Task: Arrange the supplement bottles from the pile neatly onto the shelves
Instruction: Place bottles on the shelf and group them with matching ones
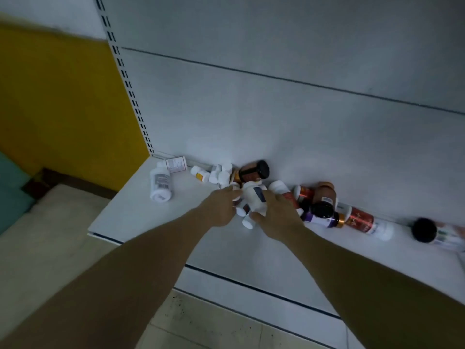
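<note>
A pile of supplement bottles lies along the back of a white shelf (pixel 151 222). My right hand (pixel 276 217) is wrapped around a white bottle with a dark label (pixel 255 197) in the middle of the pile. My left hand (pixel 219 207) reaches in from the left, with its fingers on small white bottles (pixel 241 211) beside that one; whether it grips one is unclear. An amber bottle with a black cap (pixel 254 171) lies just behind. More brown, red and purple-labelled bottles (pixel 324 205) lie to the right.
Two white bottles (pixel 161 183) lie apart at the shelf's left end, near the slotted upright (pixel 130 89). A black-capped bottle (pixel 427 230) lies at the far right. A lower shelf edge (pixel 251 295) and tiled floor (pixel 214 323) lie below. A yellow wall (pixel 63 109) stands to the left.
</note>
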`<state>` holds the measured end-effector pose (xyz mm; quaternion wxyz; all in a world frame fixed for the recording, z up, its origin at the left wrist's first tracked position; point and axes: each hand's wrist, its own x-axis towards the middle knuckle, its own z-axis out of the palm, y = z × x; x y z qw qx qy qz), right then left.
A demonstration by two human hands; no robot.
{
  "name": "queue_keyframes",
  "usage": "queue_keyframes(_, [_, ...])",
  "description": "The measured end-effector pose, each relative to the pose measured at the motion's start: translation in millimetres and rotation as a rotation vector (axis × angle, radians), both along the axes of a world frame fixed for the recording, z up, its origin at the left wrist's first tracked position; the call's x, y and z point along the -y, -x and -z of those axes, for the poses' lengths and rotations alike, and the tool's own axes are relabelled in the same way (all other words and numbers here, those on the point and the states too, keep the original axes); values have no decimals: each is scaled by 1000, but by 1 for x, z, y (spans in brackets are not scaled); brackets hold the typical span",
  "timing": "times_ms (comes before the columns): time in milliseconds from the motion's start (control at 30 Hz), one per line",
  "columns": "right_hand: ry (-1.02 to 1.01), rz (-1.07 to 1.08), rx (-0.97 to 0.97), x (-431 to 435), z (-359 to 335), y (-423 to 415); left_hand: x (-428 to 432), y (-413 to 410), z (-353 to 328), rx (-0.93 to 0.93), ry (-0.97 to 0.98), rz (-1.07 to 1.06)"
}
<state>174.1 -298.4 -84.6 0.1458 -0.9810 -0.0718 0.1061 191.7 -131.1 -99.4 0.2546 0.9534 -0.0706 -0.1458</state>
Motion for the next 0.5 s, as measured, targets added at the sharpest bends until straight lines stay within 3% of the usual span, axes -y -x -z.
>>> queue_keyframes(100, [-29,40,50,-2,6,0,-7,0,20,110,51,-6])
queue_keyframes(167, [-66,44,82,-6,2,3,-9,0,24,179,-13,-70])
queue_keyframes(233, [-275,160,56,-11,-9,9,-10,1,17,208,-31,-123])
queue_keyframes(367, [-975,559,-140,-19,-51,33,-19,22,-19,26,529,-415])
queue_keyframes(500, [-1598,742,-383,-24,-92,74,-34,72,-66,-201,1112,-726])
